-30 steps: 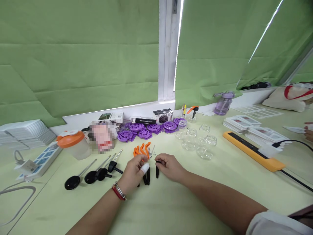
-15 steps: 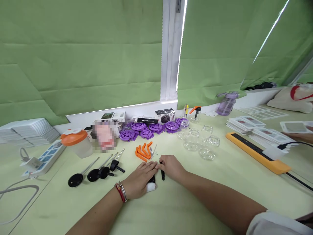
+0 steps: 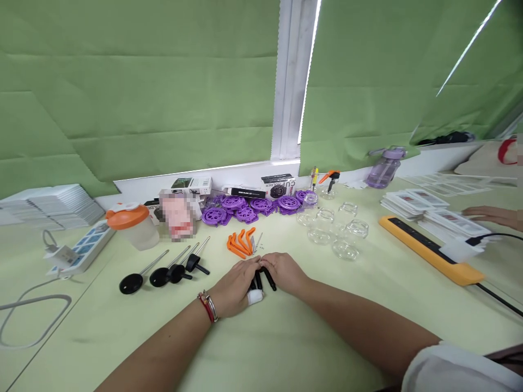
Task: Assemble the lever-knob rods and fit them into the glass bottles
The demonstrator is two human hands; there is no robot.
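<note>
My left hand is curled over slim black plastic pieces on the table, its thumb wrapped in white. My right hand meets it at the fingertips, closed on another slim black piece that slants beside them. The upper ends of these pieces are hidden under my fingers. Just beyond lie several bent orange handles and a few metal pins. To the left are several black round parts with metal rods.
Purple spoked discs and boxes line the back. Clear glass jars stand right of centre, near an orange power strip. An orange-lidded cup is at left. Another person's hand rests by white cards at far right.
My right hand has moved in against my left, bringing its black piece beside the others. The view has shifted slightly. At far right, the other person's hand no longer shows a white card.
</note>
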